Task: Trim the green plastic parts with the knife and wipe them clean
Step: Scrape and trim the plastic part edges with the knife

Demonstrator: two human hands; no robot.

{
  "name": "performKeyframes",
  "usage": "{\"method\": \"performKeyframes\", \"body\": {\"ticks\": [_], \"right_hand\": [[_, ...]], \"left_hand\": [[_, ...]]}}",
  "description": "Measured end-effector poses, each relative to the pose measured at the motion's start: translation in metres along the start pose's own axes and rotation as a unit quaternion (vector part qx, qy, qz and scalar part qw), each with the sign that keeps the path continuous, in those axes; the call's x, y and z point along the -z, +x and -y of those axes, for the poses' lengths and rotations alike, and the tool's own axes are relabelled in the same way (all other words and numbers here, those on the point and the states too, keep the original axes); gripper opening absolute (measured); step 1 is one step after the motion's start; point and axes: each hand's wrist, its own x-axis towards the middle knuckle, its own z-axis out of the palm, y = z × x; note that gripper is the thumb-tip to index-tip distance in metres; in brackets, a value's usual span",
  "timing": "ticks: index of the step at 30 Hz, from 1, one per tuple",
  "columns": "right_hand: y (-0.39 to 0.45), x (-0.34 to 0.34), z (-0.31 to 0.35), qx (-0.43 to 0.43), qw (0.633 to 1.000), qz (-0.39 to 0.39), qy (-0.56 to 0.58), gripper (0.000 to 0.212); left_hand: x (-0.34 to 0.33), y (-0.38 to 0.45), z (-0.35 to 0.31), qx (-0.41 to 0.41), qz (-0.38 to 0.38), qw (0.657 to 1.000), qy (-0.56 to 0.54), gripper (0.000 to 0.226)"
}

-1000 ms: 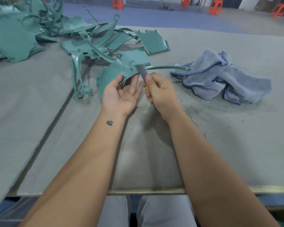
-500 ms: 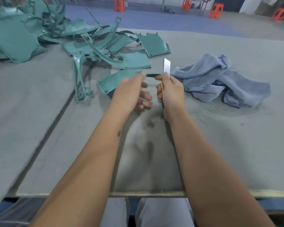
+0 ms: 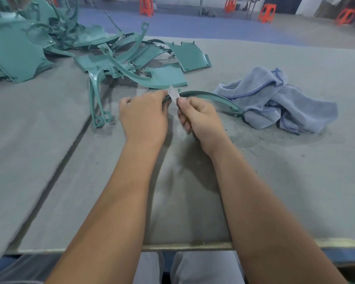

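My left hand point(image 3: 143, 117) grips one end of a thin curved green plastic part point(image 3: 213, 97), which arcs to the right and ends beside the cloth. My right hand point(image 3: 199, 116) holds a small knife point(image 3: 173, 94); its pale blade points up and left and rests against the part right by my left fingers. A crumpled blue cloth point(image 3: 279, 101) lies on the table to the right, untouched.
A heap of green plastic parts point(image 3: 119, 58) covers the far left and middle of the grey felt table point(image 3: 295, 181). A two-legged green piece point(image 3: 96, 99) lies left of my hands. Fine green shavings point(image 3: 254, 136) are scattered near the cloth. Orange stools point(image 3: 265, 13) stand on the floor beyond.
My left hand turned palm down and closed on the curved part. The knife blade came down from upright and now lies against the part between my hands.
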Motion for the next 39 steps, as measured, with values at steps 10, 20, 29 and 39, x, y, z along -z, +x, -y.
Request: {"method": "performKeyframes", "body": {"ticks": [10, 20, 29, 39], "right_hand": [[0.007, 0.01, -0.006, -0.042, 0.99, -0.085, 0.1, 0.037], [0.015, 0.016, -0.011, -0.075, 0.977, -0.11, 0.166, 0.036], [0.018, 0.016, -0.004, -0.127, 0.978, -0.082, 0.144, 0.04], [0.02, 0.013, -0.003, -0.094, 0.985, -0.055, 0.131, 0.047]], "left_hand": [[-0.001, -0.002, -0.005, -0.015, 0.012, 1.0, 0.011, 0.026], [0.03, -0.004, 0.01, -0.021, 0.121, 0.99, -0.074, 0.029], [0.027, 0.024, 0.016, 0.073, 0.393, 0.871, -0.287, 0.059], [-0.006, 0.03, 0.01, -0.028, 0.283, 0.917, -0.281, 0.048]]}}
